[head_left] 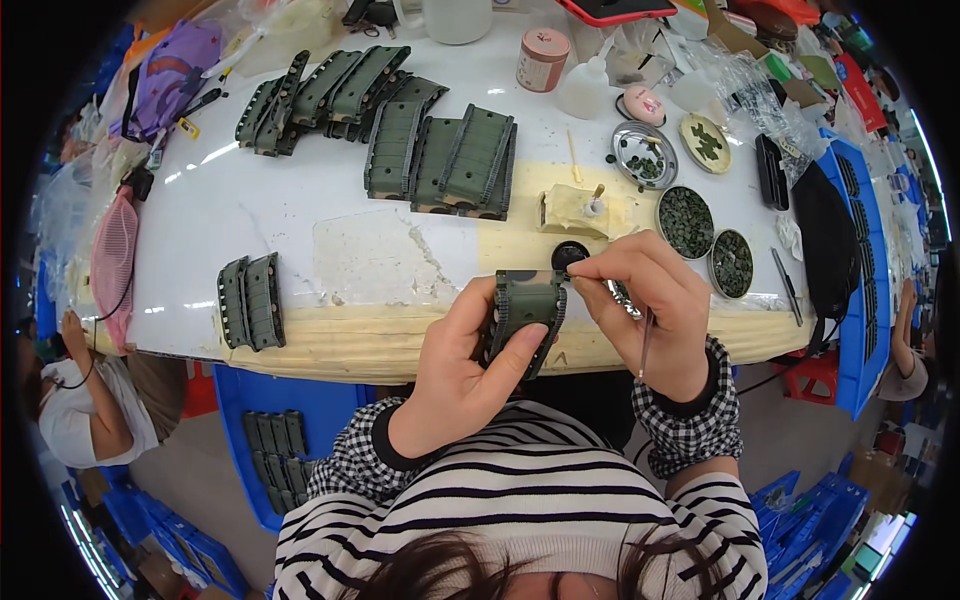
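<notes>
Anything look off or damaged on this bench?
The table is worn: a patch of its white surface is peeling in the middle, and yellowish tape along the front edge is frayed. Otherwise nothing is spilled. The green track parts lie in loose heaps. The left hand holds one green part; the right hand pinches at its top.

An assembly workshop: a taped white table carries rows of green track parts, dishes of small pieces, with blue crates alongside.
</notes>
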